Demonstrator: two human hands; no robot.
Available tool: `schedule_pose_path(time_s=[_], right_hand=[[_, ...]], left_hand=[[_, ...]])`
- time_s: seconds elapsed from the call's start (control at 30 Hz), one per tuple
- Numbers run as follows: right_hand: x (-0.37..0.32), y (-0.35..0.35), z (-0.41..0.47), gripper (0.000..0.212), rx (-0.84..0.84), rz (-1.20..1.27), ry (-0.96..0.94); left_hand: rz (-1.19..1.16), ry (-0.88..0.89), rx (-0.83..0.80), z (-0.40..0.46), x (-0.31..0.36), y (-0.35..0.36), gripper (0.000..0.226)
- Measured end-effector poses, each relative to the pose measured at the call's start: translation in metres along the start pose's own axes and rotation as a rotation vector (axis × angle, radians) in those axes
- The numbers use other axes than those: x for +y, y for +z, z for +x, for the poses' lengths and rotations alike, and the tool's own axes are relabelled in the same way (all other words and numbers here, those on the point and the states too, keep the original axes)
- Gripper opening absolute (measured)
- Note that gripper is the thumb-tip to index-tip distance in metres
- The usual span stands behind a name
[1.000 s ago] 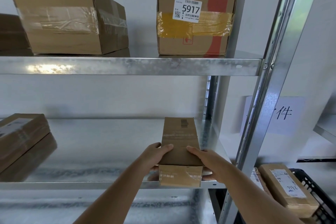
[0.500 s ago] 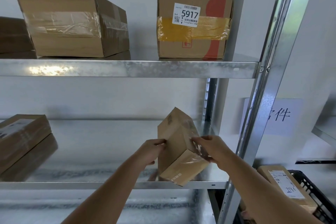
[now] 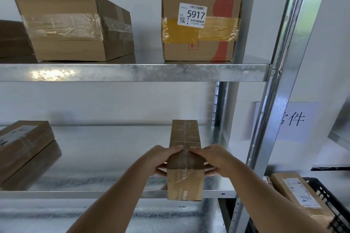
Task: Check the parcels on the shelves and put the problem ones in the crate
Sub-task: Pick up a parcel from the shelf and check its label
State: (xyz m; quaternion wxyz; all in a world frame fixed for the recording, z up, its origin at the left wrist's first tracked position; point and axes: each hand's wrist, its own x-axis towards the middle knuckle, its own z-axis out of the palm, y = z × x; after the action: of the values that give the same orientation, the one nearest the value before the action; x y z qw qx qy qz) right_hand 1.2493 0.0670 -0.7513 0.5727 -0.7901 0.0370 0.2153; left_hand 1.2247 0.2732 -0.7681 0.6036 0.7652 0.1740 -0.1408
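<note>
Both hands are gripping a narrow cardboard parcel (image 3: 184, 159) at the front edge of the middle shelf (image 3: 113, 194): the left hand (image 3: 162, 159) is clasping its left side with the thumb lying on top, and the right hand (image 3: 214, 159) is clasping its right side the same way, the two thumbs nearly meeting over the taped seam. The parcel is pointing lengthwise away from the person, its near end hanging just past the shelf lip; whether its underside is resting on the shelf cannot be told. Low on the right, beyond the steel upright (image 3: 280, 100), a black crate (image 3: 329, 200) is holding a flat labelled parcel (image 3: 295, 193). Farther back on the left of the middle shelf, a taped flat box (image 3: 24, 143) is sitting well apart from the held parcel. Behind the upright, a white paper sign (image 3: 295, 121) is hanging on the wall. On the upper shelf (image 3: 132, 72), a large box with clear tape (image 3: 75, 26) is standing to the left, and a box with yellow tape and a label reading 5917 (image 3: 200, 24) is standing to the right, directly above the hands.
</note>
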Motion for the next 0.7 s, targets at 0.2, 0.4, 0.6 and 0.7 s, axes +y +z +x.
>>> schedule_pose_path(time_s=[0.2,0.4,0.6,0.7], right_hand=[[-0.0014,0.0011,0.0041,0.037,-0.003,-0.019,0.010],[-0.0012,0.0021,0.0068,0.036,0.002,-0.047,0.004],[0.0007,0.0023,0.0045,0.034,0.011,-0.039,-0.003],[0.0033,0.0014,0.0037,0.036,0.011,-0.003,-0.009]], left_hand=[[-0.022,0.007,0.016,0.0017,0.0001,0.0011,0.051],[-0.027,0.009,0.028,0.0032,0.0003,0.0021,0.048],[-0.030,0.013,0.040,0.0007,-0.0019,0.0034,0.051],[-0.021,0.024,0.047,0.0017,-0.0045,0.0045,0.056]])
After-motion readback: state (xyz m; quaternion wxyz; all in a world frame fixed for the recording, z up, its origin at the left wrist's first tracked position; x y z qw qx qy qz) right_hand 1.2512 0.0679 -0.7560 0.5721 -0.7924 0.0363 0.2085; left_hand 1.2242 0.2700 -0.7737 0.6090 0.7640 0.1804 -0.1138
